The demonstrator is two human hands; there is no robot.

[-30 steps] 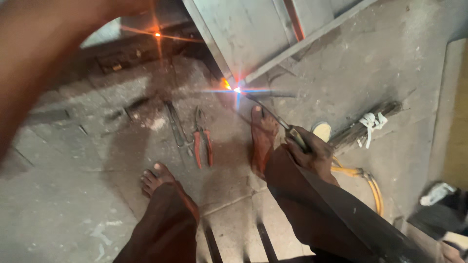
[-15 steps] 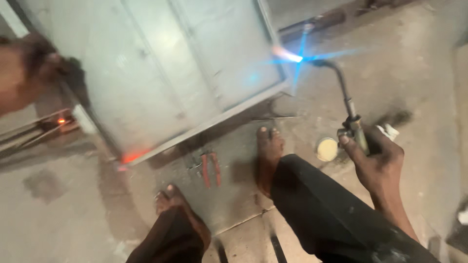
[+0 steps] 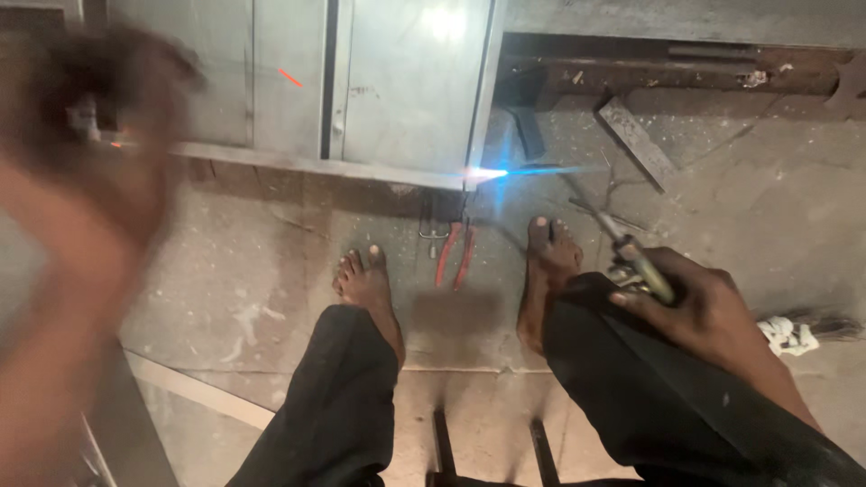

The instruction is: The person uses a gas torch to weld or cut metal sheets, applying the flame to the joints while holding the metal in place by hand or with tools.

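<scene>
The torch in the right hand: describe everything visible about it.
The torch is a slim metal tool with a brass-coloured body and a long thin tube. The right hand grips the body, fingers wrapped round it, above the right knee. The tube slants up and left over the right foot. Its bright blue-white flame is lit and meets the lower corner of the grey metal frame. The tube's tip is lost in the glare.

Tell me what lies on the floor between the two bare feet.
In the head view, red-handled pliers lie on the concrete floor between the left foot and the right foot, closer to the metal frame's edge.
</scene>
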